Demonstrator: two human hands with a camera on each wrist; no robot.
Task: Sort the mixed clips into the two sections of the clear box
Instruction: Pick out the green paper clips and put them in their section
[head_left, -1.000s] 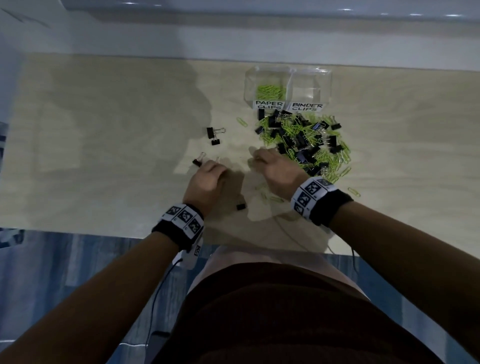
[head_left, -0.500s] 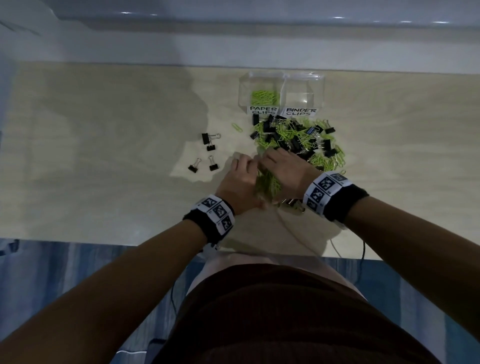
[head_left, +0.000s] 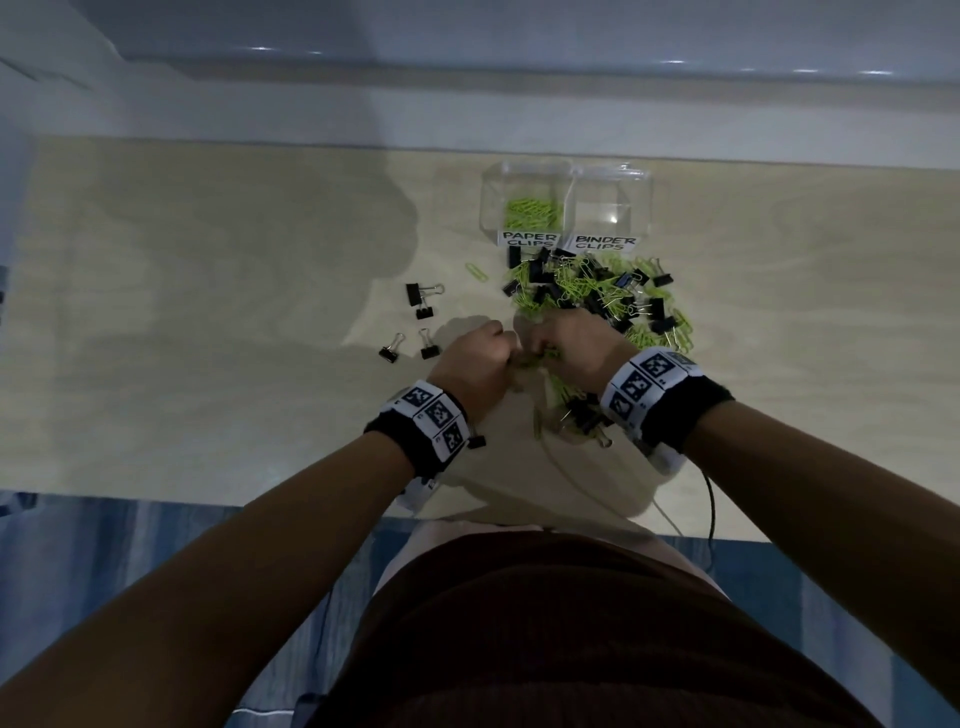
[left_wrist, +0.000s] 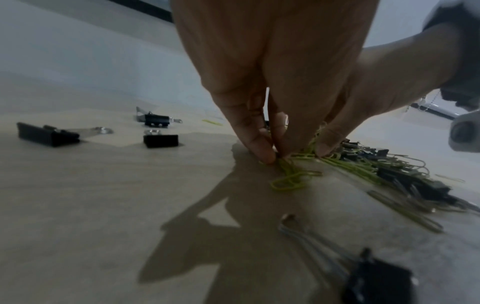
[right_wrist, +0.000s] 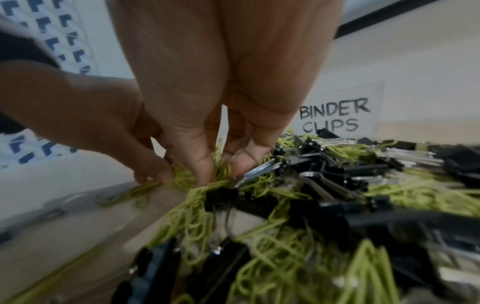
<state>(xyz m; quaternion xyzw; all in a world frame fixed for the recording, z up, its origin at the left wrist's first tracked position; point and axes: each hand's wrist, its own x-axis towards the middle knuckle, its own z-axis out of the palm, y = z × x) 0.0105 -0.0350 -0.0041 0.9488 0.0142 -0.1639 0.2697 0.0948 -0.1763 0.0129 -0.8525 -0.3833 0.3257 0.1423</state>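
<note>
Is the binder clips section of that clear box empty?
Empty, it seems: the binder clips section shows only clear plastic, no clips.

The mixed pile crowds the clear box front; bare table lies left.

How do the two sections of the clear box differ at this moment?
The section labelled PAPER CLIPS is the left one and already holds a heap of green paper clips. The section labelled BINDER CLIPS is the right one and looks empty. Both are clear, open on top, and carry a white handwritten label at the front, facing the mixed pile.
</note>
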